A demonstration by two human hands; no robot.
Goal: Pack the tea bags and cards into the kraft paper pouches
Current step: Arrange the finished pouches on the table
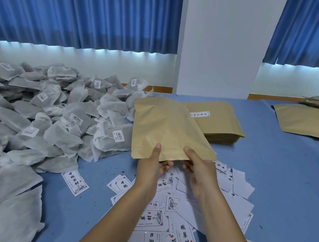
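Note:
A kraft paper pouch (166, 125) is lifted off the blue table, its near edge held by both hands. My left hand (151, 165) pinches that edge with the thumb on top and the fingers underneath. My right hand (199, 168) grips it the same way a little to the right. Behind the pouch lies a flat stack of kraft pouches (220, 127). A big heap of white mesh tea bags (54, 115) covers the table's left side. Printed white cards (186, 221) lie scattered under my forearms.
More kraft pouches (308, 120) lie at the far right edge of the blue table (281, 177). Blue curtains and a white pillar stand behind the table. One card (75, 182) lies apart near the tea bag heap.

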